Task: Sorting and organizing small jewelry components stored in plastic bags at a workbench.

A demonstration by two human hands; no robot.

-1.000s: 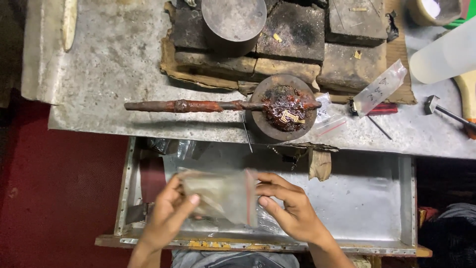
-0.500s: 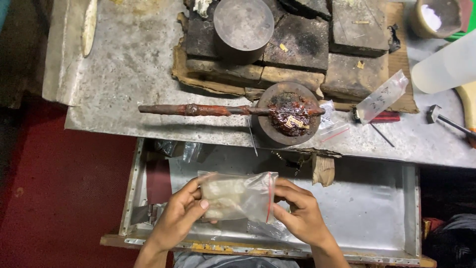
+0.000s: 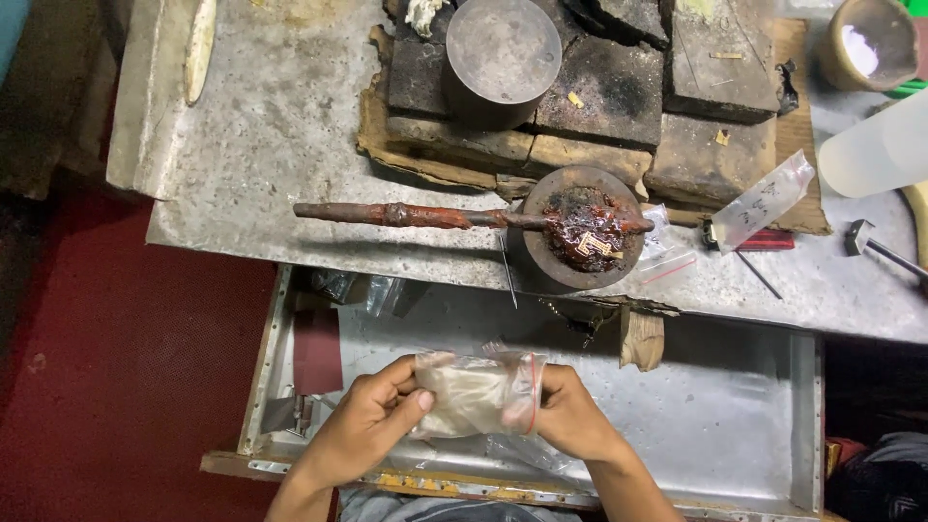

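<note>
Both hands grip a clear bag (image 3: 478, 394) over the open drawer (image 3: 720, 425), below the round block (image 3: 580, 228) on the bench. The left hand (image 3: 367, 425) pinches the bag's left end between thumb and fingers; the right hand (image 3: 570, 418) closes around its red-striped right end. The bag holds pale, cloudy contents. A rusty rod (image 3: 406, 215) runs left from the block. A small hammer (image 3: 870, 244) lies well right of it.
</note>
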